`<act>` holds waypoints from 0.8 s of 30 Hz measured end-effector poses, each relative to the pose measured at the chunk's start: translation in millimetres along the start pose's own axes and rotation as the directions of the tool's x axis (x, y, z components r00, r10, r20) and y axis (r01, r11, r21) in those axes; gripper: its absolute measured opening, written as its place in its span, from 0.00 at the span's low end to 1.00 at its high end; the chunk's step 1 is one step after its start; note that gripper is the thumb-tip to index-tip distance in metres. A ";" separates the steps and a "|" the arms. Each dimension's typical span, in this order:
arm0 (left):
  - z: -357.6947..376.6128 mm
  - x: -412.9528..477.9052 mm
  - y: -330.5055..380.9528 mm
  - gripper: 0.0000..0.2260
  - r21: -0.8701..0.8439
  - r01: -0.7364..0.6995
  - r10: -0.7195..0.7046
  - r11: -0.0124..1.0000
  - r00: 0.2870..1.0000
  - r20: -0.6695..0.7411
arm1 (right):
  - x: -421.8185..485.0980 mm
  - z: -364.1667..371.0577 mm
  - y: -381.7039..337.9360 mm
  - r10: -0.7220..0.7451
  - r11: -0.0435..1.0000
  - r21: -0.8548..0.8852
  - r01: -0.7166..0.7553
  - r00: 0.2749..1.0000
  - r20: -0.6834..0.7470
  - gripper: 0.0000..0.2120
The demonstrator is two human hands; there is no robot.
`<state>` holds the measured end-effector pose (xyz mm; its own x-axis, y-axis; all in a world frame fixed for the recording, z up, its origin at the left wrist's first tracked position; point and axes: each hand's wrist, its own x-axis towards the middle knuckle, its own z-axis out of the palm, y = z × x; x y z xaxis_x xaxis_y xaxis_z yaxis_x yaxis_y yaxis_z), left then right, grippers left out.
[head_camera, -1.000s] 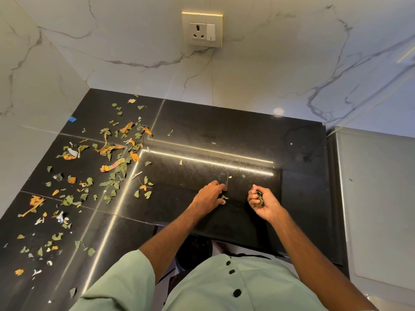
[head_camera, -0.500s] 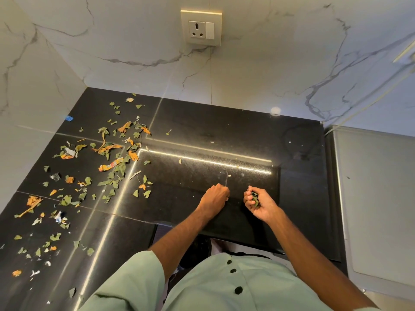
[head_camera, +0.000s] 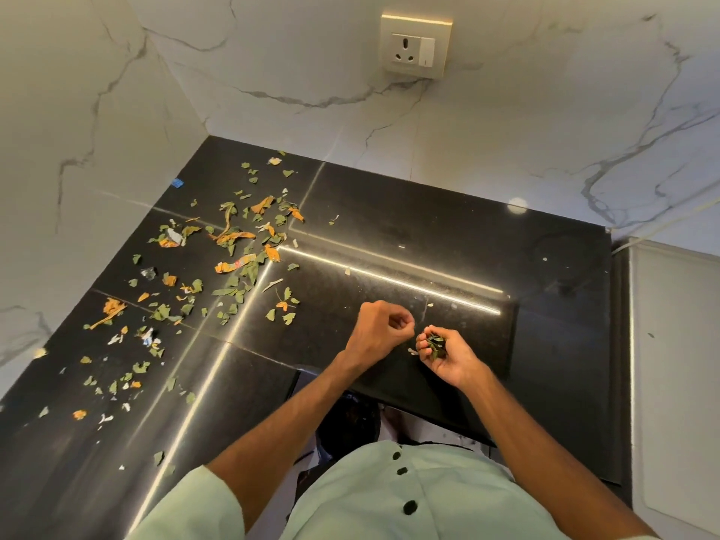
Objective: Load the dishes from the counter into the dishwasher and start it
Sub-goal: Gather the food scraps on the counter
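Note:
No dishes or dishwasher are in view. My left hand hovers just above the black counter with its fingers curled and fingertips pinched together; what it pinches is hidden. Close to its right, my right hand is cupped palm-up around a small bunch of green leaf scraps. A tiny pale scrap lies on the counter between the two hands.
Several green leaf bits, orange peel strips and paper scraps litter the left half of the counter. A wall socket sits on the marble backsplash. A white appliance top borders the counter on the right.
My left hand closed over a green scrap on the counter, lifted, and moved right toward my right hand. That scrap is gone from the counter. My right hand kept its leaf bunch.

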<state>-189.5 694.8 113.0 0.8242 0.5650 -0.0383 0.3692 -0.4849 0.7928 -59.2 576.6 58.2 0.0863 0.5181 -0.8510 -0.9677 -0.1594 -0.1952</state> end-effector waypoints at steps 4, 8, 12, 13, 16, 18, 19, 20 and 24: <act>-14.3 -14.1 26.4 0.05 0.045 -0.034 0.032 0.998 0.998 0.050 | -6.0 36.7 22.0 -0.056 0.982 -0.177 0.060 0.998 0.030 0.11; -26.5 -31.0 27.0 0.05 0.311 0.069 -0.092 0.948 0.994 0.059 | -8.5 62.8 39.9 -0.012 0.965 -0.257 0.048 0.990 0.141 0.10; -48.4 -51.3 22.8 0.06 0.375 0.148 -0.144 0.915 0.989 -0.039 | -9.2 85.1 61.7 0.008 0.944 -0.326 0.037 0.991 0.137 0.11; -54.6 -57.1 19.8 0.06 0.368 0.174 -0.158 0.913 0.985 -0.074 | -8.5 89.8 67.8 0.012 0.939 -0.343 0.034 0.991 0.134 0.11; -74.1 -74.3 10.5 0.04 0.304 0.253 -0.211 0.919 0.964 -0.162 | -2.4 103.5 86.2 0.062 0.931 -0.365 -0.011 0.990 0.130 0.13; -86.8 -85.6 1.7 0.06 0.219 0.271 -0.225 0.937 0.950 -0.214 | 1.8 115.0 98.3 0.098 0.922 -0.385 -0.040 0.986 0.134 0.11; -92.9 -91.3 -3.3 0.07 0.188 0.269 -0.220 0.945 0.945 -0.244 | 4.3 120.8 103.8 0.122 0.917 -0.395 -0.052 0.980 0.156 0.09; -99.1 -96.9 -8.8 0.08 0.166 0.267 -0.215 0.949 0.937 -0.277 | 7.0 126.4 108.3 0.153 0.914 -0.399 -0.066 0.970 0.189 0.07; -121.7 -116.5 -45.5 0.07 0.109 0.321 -0.245 0.941 0.867 -0.434 | 21.8 144.3 119.4 0.239 0.916 -0.371 -0.153 0.950 0.200 0.16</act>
<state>-354.6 732.3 155.4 0.4373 0.8986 0.0363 0.6588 -0.3476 0.6673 -207.1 690.1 86.6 -0.1971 0.6220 -0.7578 -0.8115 -0.5372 -0.2299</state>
